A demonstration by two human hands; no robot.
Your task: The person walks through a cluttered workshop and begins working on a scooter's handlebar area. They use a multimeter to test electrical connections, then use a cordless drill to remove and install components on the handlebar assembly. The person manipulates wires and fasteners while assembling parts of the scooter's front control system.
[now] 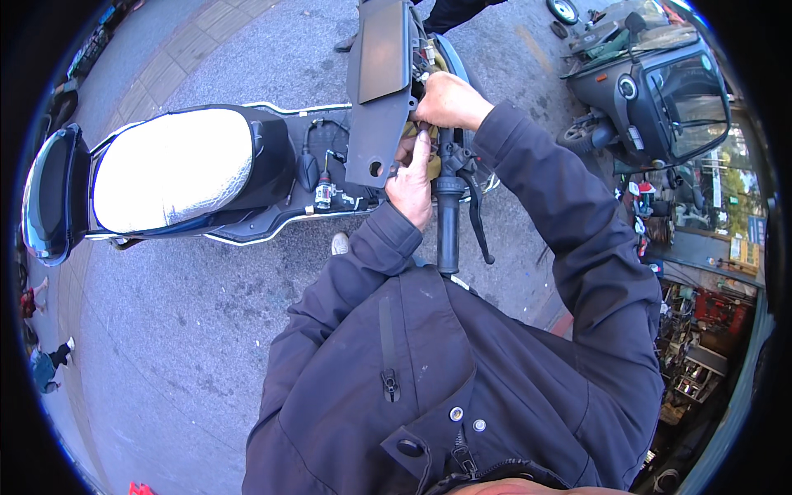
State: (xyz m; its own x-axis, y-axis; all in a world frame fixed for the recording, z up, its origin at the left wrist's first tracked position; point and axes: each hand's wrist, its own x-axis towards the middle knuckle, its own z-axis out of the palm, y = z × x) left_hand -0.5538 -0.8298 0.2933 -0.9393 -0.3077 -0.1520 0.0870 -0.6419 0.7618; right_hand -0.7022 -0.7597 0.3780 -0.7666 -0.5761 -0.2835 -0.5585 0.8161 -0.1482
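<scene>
A dark plastic scooter cover with a flat display panel is tilted up over the handlebar area. My left hand is at its lower edge, thumb stretched upward, the other fingers partly hidden behind it. Close above, my right hand is curled beside the exposed wires and connectors; its fingertips are hidden, so what it grips cannot be told. Just right of my left hand are the black rubber handlebar grip and the brake lever.
The scooter's seat wears a silvery cover. On the footboard lie a cordless drill and a rear-view mirror. Another person's dark-clothed leg is beyond the scooter. At right stand a dark enclosed vehicle and shelves with tools and parts.
</scene>
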